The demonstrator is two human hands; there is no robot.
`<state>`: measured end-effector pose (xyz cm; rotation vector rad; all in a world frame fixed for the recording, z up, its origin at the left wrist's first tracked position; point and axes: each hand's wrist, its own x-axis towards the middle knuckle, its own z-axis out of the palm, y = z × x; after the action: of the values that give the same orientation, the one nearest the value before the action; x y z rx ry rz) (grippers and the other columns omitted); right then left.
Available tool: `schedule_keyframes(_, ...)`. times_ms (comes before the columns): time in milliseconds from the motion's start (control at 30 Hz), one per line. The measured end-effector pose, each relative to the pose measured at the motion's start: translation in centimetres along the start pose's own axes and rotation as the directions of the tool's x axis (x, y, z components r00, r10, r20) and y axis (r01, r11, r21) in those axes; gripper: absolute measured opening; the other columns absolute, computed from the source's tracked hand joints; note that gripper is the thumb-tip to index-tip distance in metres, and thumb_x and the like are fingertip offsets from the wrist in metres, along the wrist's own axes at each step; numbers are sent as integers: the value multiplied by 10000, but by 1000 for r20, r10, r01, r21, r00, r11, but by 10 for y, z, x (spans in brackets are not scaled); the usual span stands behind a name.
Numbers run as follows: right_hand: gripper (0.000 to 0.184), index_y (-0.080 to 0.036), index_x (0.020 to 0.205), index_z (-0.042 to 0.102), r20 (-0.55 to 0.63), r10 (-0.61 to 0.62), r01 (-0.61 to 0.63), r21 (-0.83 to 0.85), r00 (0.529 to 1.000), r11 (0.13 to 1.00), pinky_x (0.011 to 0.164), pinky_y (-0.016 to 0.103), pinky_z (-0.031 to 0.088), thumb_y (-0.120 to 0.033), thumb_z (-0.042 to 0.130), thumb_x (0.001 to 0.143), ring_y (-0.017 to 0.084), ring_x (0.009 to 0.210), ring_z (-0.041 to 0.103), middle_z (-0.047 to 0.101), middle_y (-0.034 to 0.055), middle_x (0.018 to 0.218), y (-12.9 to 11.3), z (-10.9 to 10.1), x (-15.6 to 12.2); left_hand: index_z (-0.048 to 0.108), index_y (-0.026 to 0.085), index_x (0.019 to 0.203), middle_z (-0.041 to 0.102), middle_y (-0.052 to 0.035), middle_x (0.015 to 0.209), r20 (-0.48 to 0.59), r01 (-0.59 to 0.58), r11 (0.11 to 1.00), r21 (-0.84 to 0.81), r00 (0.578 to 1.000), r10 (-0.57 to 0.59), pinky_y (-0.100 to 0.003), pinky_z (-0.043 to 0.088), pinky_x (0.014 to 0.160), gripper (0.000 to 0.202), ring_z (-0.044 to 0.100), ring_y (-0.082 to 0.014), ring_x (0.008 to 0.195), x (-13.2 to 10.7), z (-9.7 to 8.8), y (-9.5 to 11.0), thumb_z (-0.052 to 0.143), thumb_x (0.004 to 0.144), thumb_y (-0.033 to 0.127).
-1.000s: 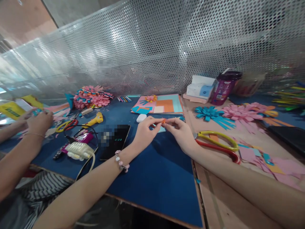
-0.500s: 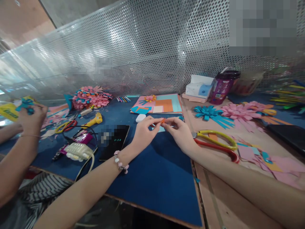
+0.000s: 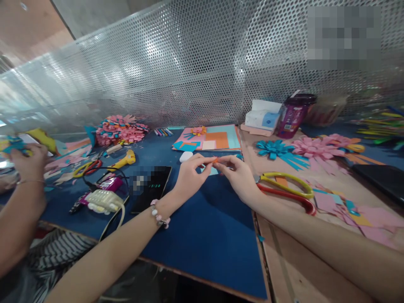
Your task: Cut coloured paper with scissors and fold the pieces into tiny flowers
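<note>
Between the fingertips of both hands is a small piece of orange paper (image 3: 215,160), mostly covered by the fingers. My left hand (image 3: 194,173) pinches it from the left, thumb against forefinger. From the other side my right hand (image 3: 235,171) pinches the same piece, its fingers bent. Both hands are held over the blue table top (image 3: 217,240). Just behind them lie a white rounded case (image 3: 186,156) and a stack of coloured paper sheets (image 3: 232,132). Large scissors (image 3: 285,195) with yellow and red handles lie beside my right wrist.
A phone (image 3: 153,189), a cable, a yellow glue gun (image 3: 123,160) and smaller scissors lie left. Blue (image 3: 274,149) and pink paper flowers (image 3: 315,147), a tissue pack (image 3: 263,115) and a purple cup (image 3: 293,115) stand right. A co-worker's hand (image 3: 30,162) holds blue paper.
My hands stay almost still, pinching the orange paper. The co-worker's hand with the blue paper has moved left and a little down.
</note>
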<state>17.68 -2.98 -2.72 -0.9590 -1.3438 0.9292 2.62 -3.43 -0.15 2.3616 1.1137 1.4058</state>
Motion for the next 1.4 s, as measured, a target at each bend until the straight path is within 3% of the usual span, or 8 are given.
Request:
schedule_keyframes(533,288,-174,782,645,-10,57,-56,85,998,995,561,274,439,-425,713,657,116,572,511,626,10,721,1,0,1,682,192,944,653,-41,865,5,65,994,-88,998,-65,-241,488,649,191,577,-111,745,0,2,-5,537,826,151)
schedule_keyframes(833,239,-180,754,638,31,45,-49,175,999,983,553,253,436,-398,704,682,130,646,524,586,1,686,5,-1,1,670,200,964,669,-45,926,34,112,984,-140,994,-108,-269,507,727,188,609,-131,833,0,4,-8,528,844,173)
schedule_keyframes(1400,205,-173,736,648,34,69,-75,209,997,975,566,258,413,-347,725,660,122,642,509,589,-2,691,5,-2,1,668,187,933,684,-46,927,66,151,979,-140,988,-142,-264,491,704,170,618,-141,840,0,5,-10,534,829,172)
